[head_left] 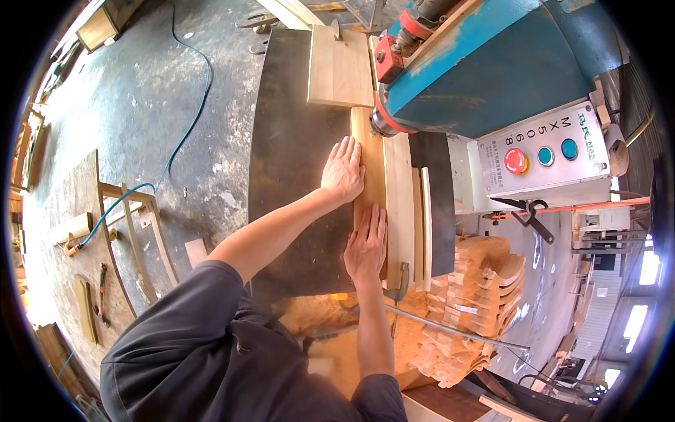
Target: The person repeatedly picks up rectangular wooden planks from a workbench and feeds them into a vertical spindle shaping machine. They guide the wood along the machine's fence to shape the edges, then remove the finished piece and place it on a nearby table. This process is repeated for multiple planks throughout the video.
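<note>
On the dark machine table [288, 162] lies a narrow wooden workpiece [370, 165], alongside a pale wooden fence strip [399, 211]. My left hand [342, 170] rests flat on the left edge of the workpiece, fingers stretched forward. Closer to me, my right hand [366, 247] lies on the same piece with its fingers extended and its thumb at the left side. Beyond my fingertips, the metal spindle head [383, 124] of a blue machine [485, 74] is over the far part of the workpiece. Whether a cutter turns there cannot be seen.
A wooden board [341, 70] lies at the table's far end. A clamp [399, 281] sits at the fence's near end. Right, a control box [541, 155] carries a red button. Stacked curved wooden pieces [474, 295] stand below. A blue hose [205, 98] crosses the floor left.
</note>
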A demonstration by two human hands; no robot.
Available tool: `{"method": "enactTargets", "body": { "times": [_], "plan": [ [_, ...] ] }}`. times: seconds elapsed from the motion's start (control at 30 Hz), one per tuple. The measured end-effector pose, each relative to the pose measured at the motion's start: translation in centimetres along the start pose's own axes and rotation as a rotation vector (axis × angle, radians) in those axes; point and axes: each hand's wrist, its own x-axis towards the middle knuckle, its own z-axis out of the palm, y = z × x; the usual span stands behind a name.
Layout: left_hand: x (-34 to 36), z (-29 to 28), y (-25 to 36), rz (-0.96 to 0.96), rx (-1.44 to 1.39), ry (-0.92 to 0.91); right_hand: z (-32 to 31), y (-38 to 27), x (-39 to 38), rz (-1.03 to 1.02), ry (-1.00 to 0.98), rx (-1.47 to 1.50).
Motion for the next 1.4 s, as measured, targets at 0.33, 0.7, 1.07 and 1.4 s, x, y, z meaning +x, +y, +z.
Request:
{"method": "enactTargets", "body": {
  "times": [0.33, 0.7, 1.07, 1.4],
  "plan": [
    [-1.2, -0.5, 0.4, 0.011, 0.028, -0.042, -0.7, -0.4, -0.6, -0.019, -0.01, -0.007],
    [-0.2, -0.9, -1.9, 0.067, -0.13, 0.048, -0.4, -0.3, -1.3, -0.006, -0.026, -0.021],
    [9.3, -4.4, -8.0, 0.272, -0.147, -0.09, 0.0, 0.2, -1.3, -0.029, -0.05, -0.032],
    [8.8, -3.6, -8.2, 0.295, -0.141, -0.067, -0.2, -0.1, -2.0, -0.022, -0.066, -0.04]
  ]
}}
